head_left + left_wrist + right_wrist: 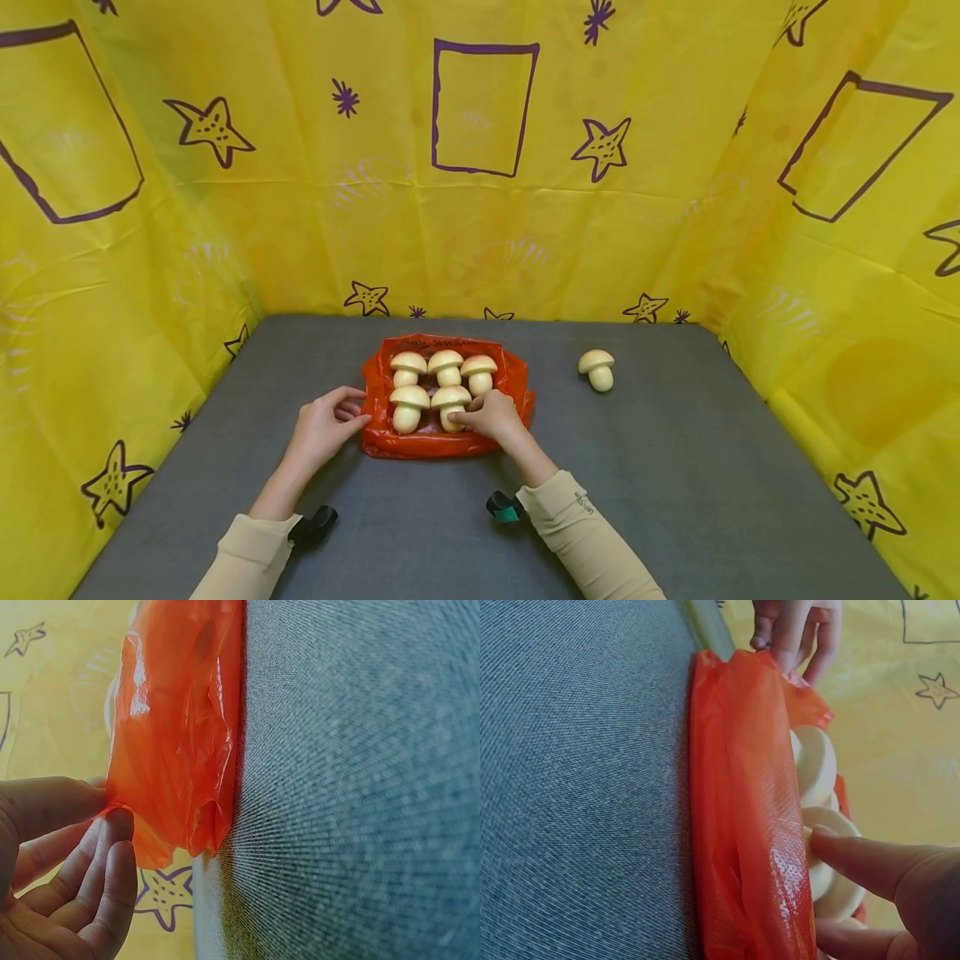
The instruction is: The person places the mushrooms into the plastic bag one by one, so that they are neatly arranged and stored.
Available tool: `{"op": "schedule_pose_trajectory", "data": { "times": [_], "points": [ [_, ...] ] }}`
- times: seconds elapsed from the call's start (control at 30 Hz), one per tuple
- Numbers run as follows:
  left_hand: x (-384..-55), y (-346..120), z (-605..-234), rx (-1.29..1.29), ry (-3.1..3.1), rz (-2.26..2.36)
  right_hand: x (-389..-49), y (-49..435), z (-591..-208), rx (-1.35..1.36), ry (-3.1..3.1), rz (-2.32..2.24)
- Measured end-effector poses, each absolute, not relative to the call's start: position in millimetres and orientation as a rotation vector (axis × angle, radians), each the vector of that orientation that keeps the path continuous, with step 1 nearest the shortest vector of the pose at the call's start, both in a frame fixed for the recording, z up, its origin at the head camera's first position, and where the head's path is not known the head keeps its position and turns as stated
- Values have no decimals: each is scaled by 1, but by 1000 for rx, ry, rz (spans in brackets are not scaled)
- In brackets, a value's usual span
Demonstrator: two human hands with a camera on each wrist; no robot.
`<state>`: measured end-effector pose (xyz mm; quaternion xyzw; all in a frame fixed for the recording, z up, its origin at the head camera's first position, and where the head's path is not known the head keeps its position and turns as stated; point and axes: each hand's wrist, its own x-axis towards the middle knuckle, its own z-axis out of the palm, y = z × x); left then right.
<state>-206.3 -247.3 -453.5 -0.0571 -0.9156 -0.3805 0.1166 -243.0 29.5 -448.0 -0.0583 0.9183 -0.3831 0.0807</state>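
An orange-red plastic bag (431,446) lies on the table, its sides rolled down around several cream toy mushrooms (408,397) set in two rows. My left hand (324,425) pinches the bag's left edge between thumb and fingers; the left wrist view shows the crinkled bag wall (172,727) at those fingertips. With thumb and fingers, my right hand (495,417) holds the front-row mushroom (448,398) nearest the right side. In the right wrist view that mushroom (844,885) is partly behind the bag wall.
One more mushroom (597,369) lies alone on the grey table (660,467), to the right of the bag. Yellow curtains (480,233) with purple drawings stand behind the table and on both sides.
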Motion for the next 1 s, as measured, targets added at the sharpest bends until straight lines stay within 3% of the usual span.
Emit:
{"op": "schedule_pose_trajectory", "data": {
  "times": [1.0],
  "points": [
    [-206, -250, -453, -159, -2689, -1116, -243, 36, -443, -255, 2735, -1128]
  ]
}}
